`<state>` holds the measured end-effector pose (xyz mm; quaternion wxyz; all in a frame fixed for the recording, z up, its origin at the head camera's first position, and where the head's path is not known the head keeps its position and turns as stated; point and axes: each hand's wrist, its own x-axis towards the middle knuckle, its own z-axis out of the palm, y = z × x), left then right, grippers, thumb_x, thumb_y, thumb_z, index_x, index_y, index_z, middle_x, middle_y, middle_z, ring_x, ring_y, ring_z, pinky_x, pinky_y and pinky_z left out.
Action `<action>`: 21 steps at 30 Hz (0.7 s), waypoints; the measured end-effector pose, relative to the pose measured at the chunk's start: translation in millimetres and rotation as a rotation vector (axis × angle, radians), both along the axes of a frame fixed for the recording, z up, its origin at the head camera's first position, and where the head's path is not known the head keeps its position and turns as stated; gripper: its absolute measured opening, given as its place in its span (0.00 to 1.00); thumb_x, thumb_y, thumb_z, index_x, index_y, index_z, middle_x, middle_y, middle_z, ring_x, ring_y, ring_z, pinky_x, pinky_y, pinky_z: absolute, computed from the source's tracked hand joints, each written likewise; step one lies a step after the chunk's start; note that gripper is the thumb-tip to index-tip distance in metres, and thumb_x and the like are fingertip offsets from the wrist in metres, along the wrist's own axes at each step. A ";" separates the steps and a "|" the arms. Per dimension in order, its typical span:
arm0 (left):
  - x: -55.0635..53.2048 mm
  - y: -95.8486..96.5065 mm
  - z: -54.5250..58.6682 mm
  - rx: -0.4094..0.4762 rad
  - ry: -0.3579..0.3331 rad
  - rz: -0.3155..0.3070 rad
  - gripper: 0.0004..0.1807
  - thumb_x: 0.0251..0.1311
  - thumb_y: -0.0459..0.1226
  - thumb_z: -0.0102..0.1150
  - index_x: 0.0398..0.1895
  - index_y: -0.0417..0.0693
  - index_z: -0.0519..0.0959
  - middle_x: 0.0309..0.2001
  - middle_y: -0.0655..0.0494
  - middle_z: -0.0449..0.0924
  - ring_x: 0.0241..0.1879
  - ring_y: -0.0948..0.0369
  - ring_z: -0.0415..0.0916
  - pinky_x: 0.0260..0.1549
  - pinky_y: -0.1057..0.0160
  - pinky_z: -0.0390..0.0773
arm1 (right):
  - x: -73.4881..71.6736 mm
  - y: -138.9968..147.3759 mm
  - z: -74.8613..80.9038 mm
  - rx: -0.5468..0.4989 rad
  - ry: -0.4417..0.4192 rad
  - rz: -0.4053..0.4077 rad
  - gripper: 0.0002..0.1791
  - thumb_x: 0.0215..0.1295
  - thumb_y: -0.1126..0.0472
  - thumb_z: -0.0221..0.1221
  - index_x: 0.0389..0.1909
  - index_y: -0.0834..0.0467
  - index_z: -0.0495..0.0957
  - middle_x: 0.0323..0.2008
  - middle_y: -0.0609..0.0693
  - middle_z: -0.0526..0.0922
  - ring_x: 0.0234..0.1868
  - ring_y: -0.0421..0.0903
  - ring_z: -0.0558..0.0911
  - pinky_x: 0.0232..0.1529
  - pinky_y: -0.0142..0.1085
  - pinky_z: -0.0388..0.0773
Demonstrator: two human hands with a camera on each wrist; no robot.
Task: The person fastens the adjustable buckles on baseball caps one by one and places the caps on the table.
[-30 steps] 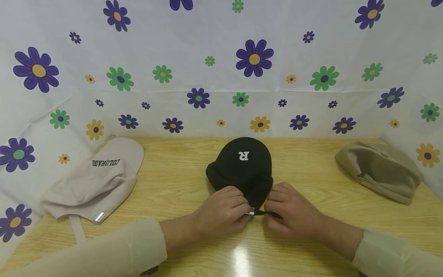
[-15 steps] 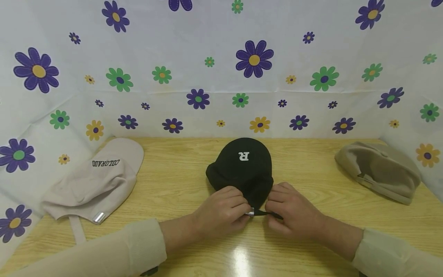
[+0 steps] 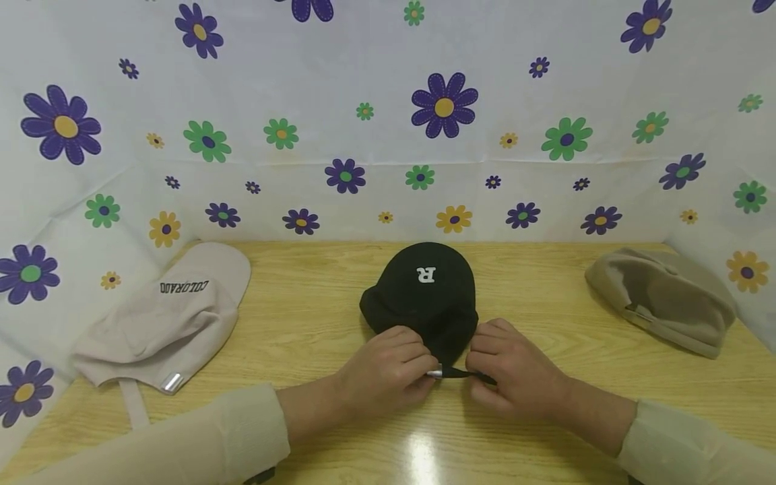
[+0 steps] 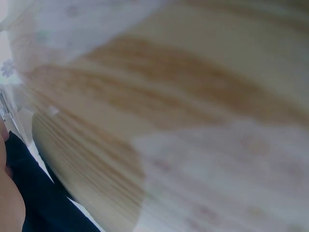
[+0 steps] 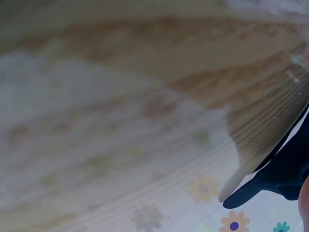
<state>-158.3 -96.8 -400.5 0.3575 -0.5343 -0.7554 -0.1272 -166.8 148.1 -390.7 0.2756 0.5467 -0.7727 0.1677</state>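
Note:
A black cap [image 3: 424,289] with a white letter R lies mid-table, its back toward the person. At its near left side the left hand [image 3: 391,367] grips the cap's back by the silver buckle [image 3: 436,371]. My right hand [image 3: 512,370] pinches the black strap [image 3: 457,372], which runs taut from the buckle into its fingers; the strap's end is mostly hidden. In the left wrist view, the dark cap [image 4: 38,188] and a sliver of the hand show at the lower left. The right wrist view catches the cap [image 5: 285,169] at its right edge.
A pale pink cap [image 3: 182,303] lettered COLORADO lies at the left, its loose strap [image 3: 135,404] hanging toward the near edge. A tan cap [image 3: 667,296] lies at the right. Behind the wooden table [image 3: 303,276] hangs a white flowered cloth [image 3: 364,67].

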 end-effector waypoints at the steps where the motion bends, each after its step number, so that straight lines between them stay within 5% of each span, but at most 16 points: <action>1: 0.1 -0.1 0.1 0.002 0.002 0.000 0.07 0.47 0.34 0.70 0.30 0.49 0.82 0.28 0.63 0.80 0.33 0.64 0.77 0.43 0.66 0.77 | 0.0 0.0 -0.1 0.000 -0.003 -0.002 0.06 0.46 0.63 0.56 0.20 0.50 0.69 0.23 0.40 0.66 0.32 0.40 0.68 0.42 0.35 0.66; 21: 0.0 -3.8 0.3 -0.019 -0.039 0.043 0.02 0.54 0.34 0.65 0.31 0.48 0.82 0.29 0.63 0.80 0.34 0.63 0.76 0.41 0.66 0.77 | -2.3 1.3 -2.7 -0.075 0.037 0.038 0.05 0.41 0.63 0.54 0.19 0.50 0.69 0.22 0.40 0.63 0.29 0.41 0.65 0.40 0.35 0.62</action>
